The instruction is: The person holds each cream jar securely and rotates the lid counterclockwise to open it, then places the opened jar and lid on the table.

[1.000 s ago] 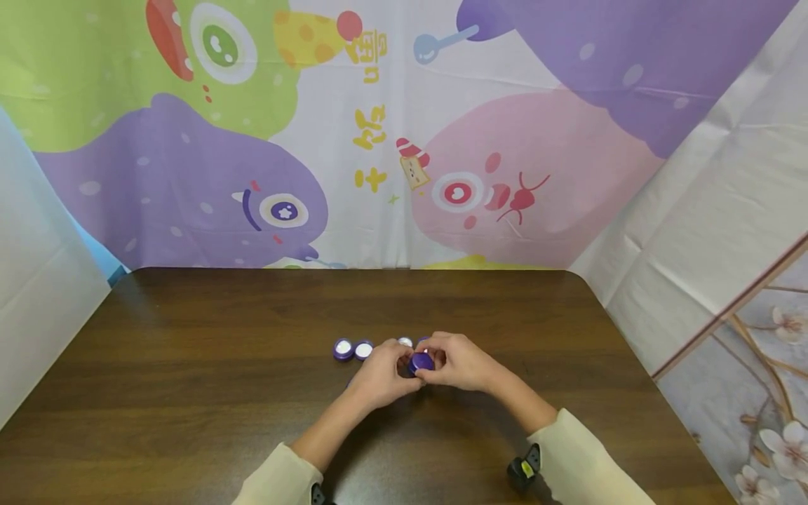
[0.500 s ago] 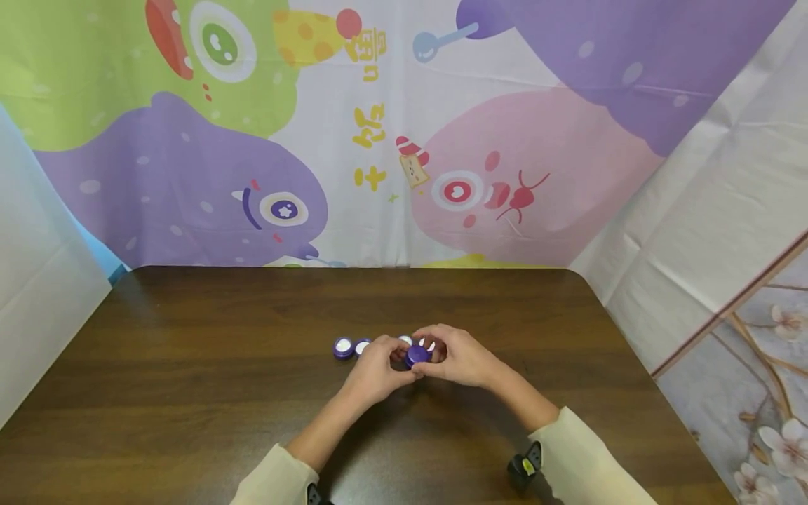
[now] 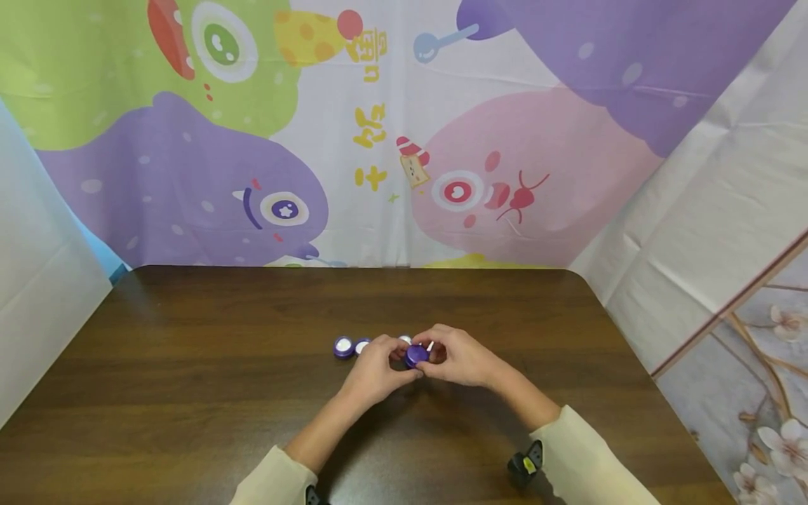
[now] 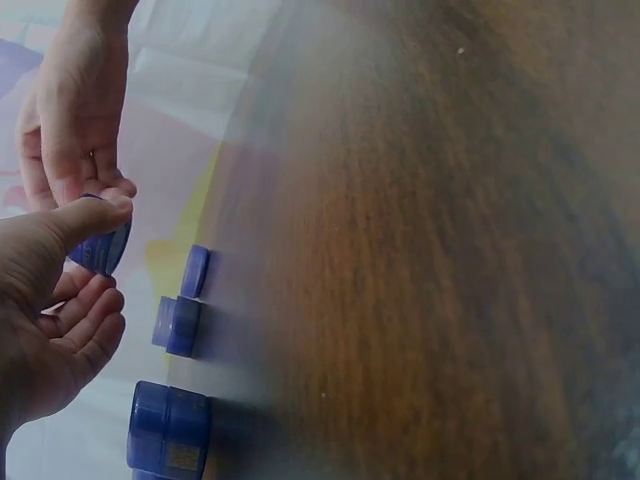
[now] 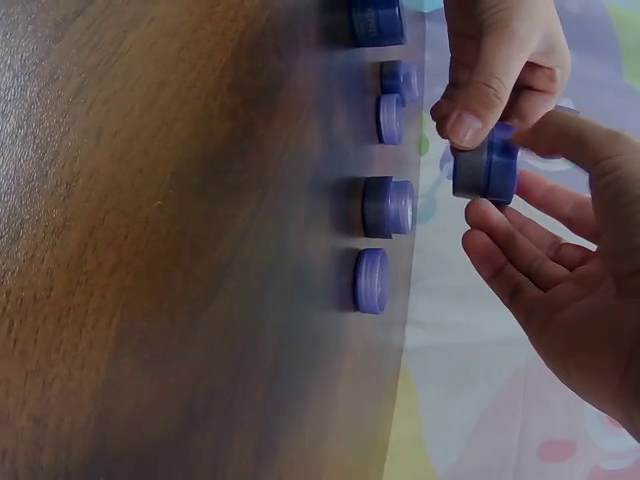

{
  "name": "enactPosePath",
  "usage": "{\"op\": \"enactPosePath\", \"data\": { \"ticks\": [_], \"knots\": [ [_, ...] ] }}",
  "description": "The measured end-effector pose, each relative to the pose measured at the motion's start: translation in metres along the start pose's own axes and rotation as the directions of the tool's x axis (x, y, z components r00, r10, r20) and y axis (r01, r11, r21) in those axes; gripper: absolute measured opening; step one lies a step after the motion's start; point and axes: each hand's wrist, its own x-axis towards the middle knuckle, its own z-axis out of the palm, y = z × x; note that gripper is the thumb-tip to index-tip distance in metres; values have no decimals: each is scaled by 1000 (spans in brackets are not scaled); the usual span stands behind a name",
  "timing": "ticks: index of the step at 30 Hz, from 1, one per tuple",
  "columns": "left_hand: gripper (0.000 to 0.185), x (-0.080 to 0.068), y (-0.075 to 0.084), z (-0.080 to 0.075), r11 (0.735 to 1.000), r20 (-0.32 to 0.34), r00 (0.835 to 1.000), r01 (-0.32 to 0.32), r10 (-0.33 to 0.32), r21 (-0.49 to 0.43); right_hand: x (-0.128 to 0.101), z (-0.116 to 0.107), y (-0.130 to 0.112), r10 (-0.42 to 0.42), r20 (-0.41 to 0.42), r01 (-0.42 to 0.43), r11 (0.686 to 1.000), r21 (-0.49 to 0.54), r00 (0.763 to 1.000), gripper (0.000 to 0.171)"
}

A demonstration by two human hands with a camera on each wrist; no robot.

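Observation:
Both hands hold one small purple jar point(image 3: 416, 355) between them, raised over the table, its flat purple top facing up in the head view. My left hand point(image 3: 372, 372) grips the jar's lower part, thumb along its side in the right wrist view. From the other side, my right hand point(image 3: 463, 359) has thumb and fingers around its upper part, the lid point(image 5: 503, 165). Just beyond the hands stand an open jar point(image 5: 388, 207) with a pale neck and a loose purple lid point(image 5: 371, 280). The hands partly cover this row in the head view.
Farther left in the row are a second loose lid point(image 3: 343, 348) and another open jar point(image 3: 362, 346). A closed purple jar point(image 5: 378, 20) also stands on the brown wooden table point(image 3: 221, 379). A printed cartoon curtain point(image 3: 372, 231) hangs behind the far edge.
Both hands have shifted slightly away from the body and to the left with the jar. In the last half second they have barely moved, and both still grip it.

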Motion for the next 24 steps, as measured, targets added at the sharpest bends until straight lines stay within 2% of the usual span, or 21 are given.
{"op": "enactPosePath", "data": {
  "ticks": [6,9,15,24],
  "knots": [
    [33,0,2,-2,1000,12,1000,21,-21,-18,2,0,0,34,-73,-34,999,-1,997,32],
    [33,0,2,-2,1000,13,1000,12,-12,-16,2,0,1,30,-56,-30,1000,-3,998,29],
    [35,-1,1,-2,1000,-7,1000,-6,6,-17,2,-1,-1,-11,-4,11,1000,-18,1000,36],
    [36,0,0,-1,999,-10,999,47,-47,-15,4,0,0,36,-64,-35,999,11,997,31]
  ]
}}
